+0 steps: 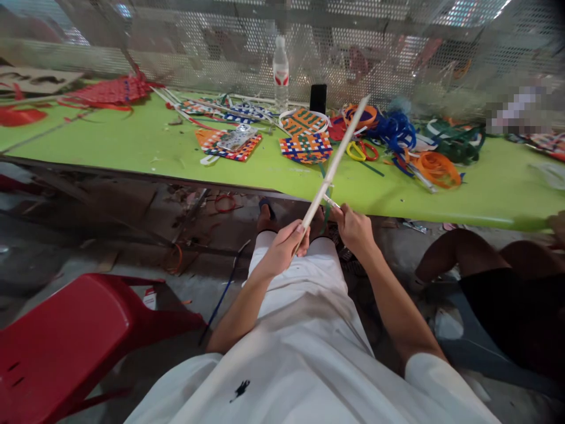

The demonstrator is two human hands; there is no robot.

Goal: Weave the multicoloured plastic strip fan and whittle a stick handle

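Perforated screen (176, 62) backs the green tabletop (132, 154). Left hand (282, 247) grips a pale stick (338, 162), slanting over the edge; right hand (354, 231) pinches a slim, unclear tool (332, 202) at it. Weak bracing could let either slip. Shirt emblem (241, 388), bottle label (281, 78): no legible writing.

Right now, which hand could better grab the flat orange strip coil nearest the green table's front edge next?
Probably the right hand: it's closer to the orange coil, while the left hand grips a long pale stick. The right holds something small, though.
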